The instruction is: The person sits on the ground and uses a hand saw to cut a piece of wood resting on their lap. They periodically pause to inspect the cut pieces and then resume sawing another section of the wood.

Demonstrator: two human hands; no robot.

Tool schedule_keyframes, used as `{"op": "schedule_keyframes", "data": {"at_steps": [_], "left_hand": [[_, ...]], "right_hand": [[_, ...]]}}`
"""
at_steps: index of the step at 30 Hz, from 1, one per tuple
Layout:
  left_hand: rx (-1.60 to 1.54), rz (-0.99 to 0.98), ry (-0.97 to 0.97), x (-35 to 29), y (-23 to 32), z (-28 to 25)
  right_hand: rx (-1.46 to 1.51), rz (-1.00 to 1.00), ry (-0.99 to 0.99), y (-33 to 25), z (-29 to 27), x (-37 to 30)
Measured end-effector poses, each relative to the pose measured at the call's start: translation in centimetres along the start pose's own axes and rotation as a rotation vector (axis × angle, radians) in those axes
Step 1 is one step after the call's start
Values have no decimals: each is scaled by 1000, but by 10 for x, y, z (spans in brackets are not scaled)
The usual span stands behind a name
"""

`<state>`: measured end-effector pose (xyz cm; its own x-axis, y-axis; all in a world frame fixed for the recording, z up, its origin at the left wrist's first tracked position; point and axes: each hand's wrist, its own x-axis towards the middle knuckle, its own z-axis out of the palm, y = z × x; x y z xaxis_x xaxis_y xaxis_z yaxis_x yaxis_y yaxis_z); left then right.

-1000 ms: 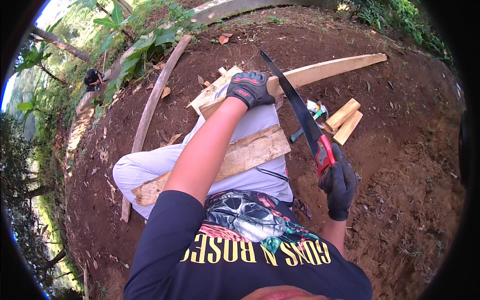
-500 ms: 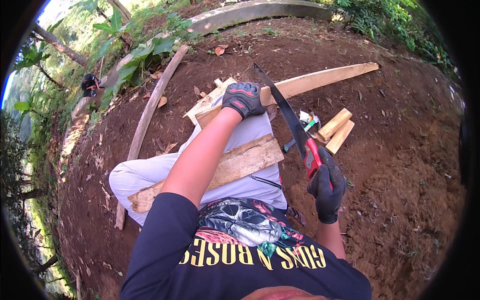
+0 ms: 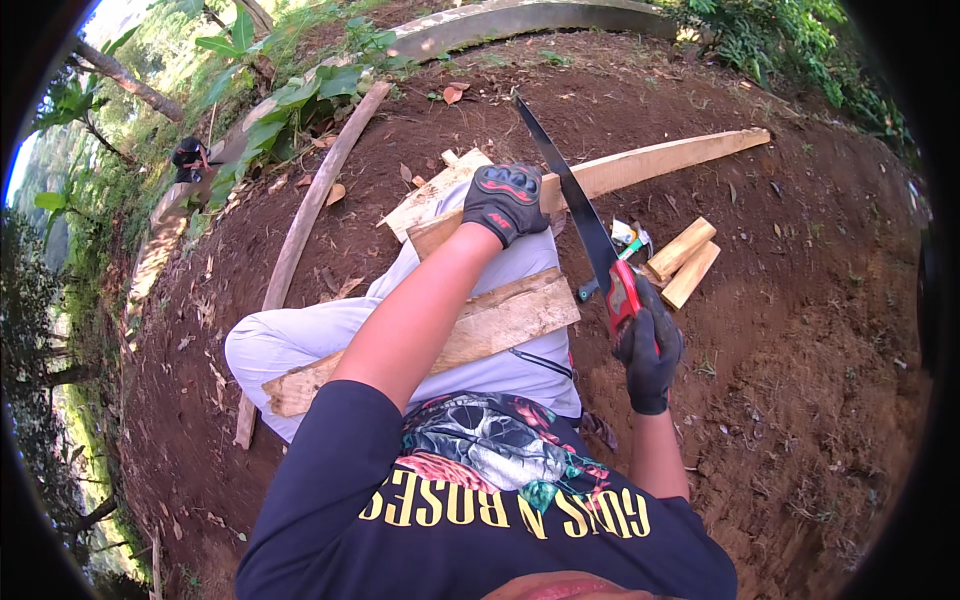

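My left hand (image 3: 507,203), in a black glove, is closed over a long wooden plank (image 3: 660,163) that runs off to the far right. A hand saw (image 3: 568,190) with a dark blade lies against the plank just right of that hand. My right hand (image 3: 651,350), also gloved, wraps round the saw's red handle (image 3: 622,292). Across my lap rests a second, rougher board (image 3: 480,330), crossed by my left forearm. Beyond my left hand, a pale piece of wood (image 3: 430,197) lies partly hidden behind it.
Two short wood blocks (image 3: 685,262) lie on the soil to the right, beside a green-handled tool (image 3: 632,247). A long weathered pole (image 3: 310,220) stretches along the left. A low curved wall (image 3: 530,28) borders the far side. Another person (image 3: 188,160) is at the far left.
My right hand and the saw handle have drawn slightly back toward me, the blade still crossing the plank. My left hand keeps its hold. The whole view has shifted a little.
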<state>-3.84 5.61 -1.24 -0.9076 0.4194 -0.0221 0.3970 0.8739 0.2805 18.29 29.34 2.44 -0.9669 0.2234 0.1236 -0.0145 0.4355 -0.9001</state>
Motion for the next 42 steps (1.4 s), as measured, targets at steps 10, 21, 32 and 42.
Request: {"op": "schedule_keyframes", "data": {"at_steps": [10, 21, 32, 42], "left_hand": [[35, -30, -8, 3, -3, 2], [-3, -46, -75, 11, -1, -8], [9, -70, -44, 15, 0, -5], [-4, -61, -106, 12, 2, -9]], "right_hand": [[109, -139, 45, 23, 111, 148], [3, -137, 75, 36, 34, 34], [8, 110, 42, -21, -26, -45], [52, -159, -4, 6, 118, 171]]}}
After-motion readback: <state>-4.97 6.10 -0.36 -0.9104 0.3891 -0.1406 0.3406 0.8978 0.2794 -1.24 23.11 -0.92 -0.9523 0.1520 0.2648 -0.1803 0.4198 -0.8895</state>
